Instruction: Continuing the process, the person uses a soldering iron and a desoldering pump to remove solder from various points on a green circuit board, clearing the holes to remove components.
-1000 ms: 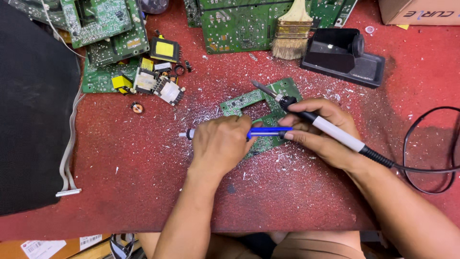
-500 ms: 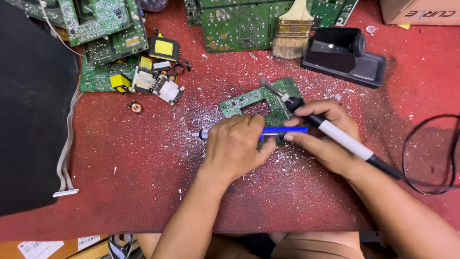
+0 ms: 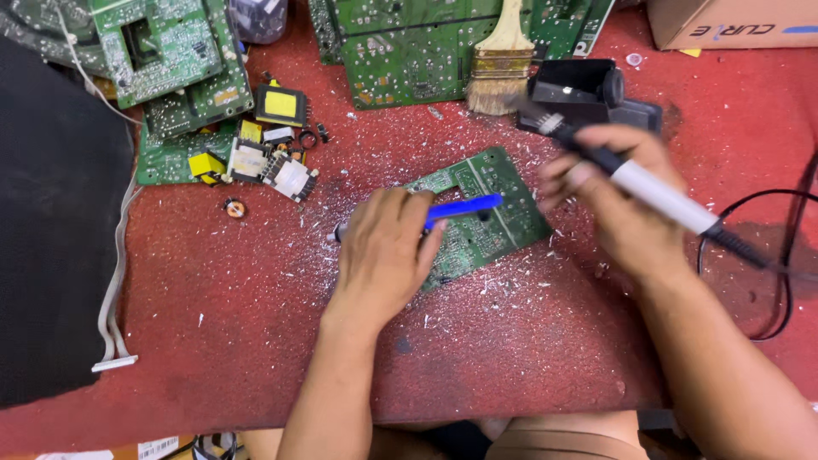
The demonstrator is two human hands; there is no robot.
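Head view is showing a red surface [image 3: 256,341] littered with pale flecks. Left hand [image 3: 388,251] is resting palm-down on the near-left edge of a small green circuit board [image 3: 481,213] lying flat mid-surface, its fingers closing around a blue-barrelled tool [image 3: 464,206] that is lying across the board. Right hand [image 3: 618,200] is hovering just right of the board, its fingers gripping a white-and-black soldering iron [image 3: 656,192]; the iron's tip is pointing up-left, raised off the board and blurred. A black cord [image 3: 771,255] is trailing off to the right. A black stand [image 3: 588,89] and a paintbrush [image 3: 498,64] are sitting behind. Larger green boards [image 3: 409,51] and yellow-topped loose components [image 3: 264,145] are lying along the far and left sides.
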